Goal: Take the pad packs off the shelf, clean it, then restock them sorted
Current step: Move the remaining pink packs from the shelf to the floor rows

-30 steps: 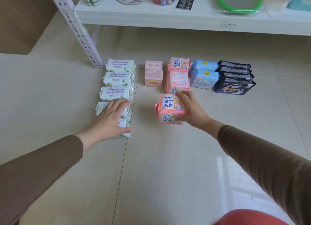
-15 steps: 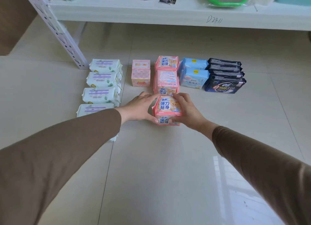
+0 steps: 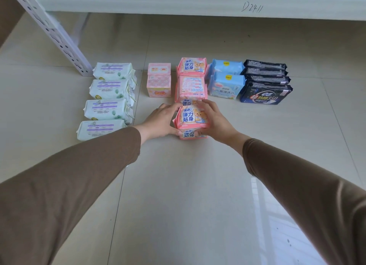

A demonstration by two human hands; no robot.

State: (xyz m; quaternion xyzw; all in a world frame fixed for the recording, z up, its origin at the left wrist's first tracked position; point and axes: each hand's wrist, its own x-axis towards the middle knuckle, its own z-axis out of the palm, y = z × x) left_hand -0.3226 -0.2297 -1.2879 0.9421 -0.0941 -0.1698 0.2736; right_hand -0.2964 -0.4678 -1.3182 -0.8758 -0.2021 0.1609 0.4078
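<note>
On a tiled floor (image 3: 178, 185) below a white shelf (image 3: 178, 1), the left hand (image 3: 160, 122) and right hand (image 3: 214, 122) grasp a pink pad pack (image 3: 191, 117) from either side, at the near end of the pink row, between 4 pale green packs (image 3: 108, 108) and blue packs (image 3: 226, 84); black packs (image 3: 266, 90) lie beside those.

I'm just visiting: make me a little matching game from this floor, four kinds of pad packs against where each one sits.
Things:
1. pale green packs
2. small pink boxes
3. dark navy packs
4. pink bear pack

Places:
A. far right column
B. held between the left hand and the right hand
C. leftmost column, by the white shelf post
D. between the green and pink columns

Pairs: 1-C, 2-D, 3-A, 4-B
</note>
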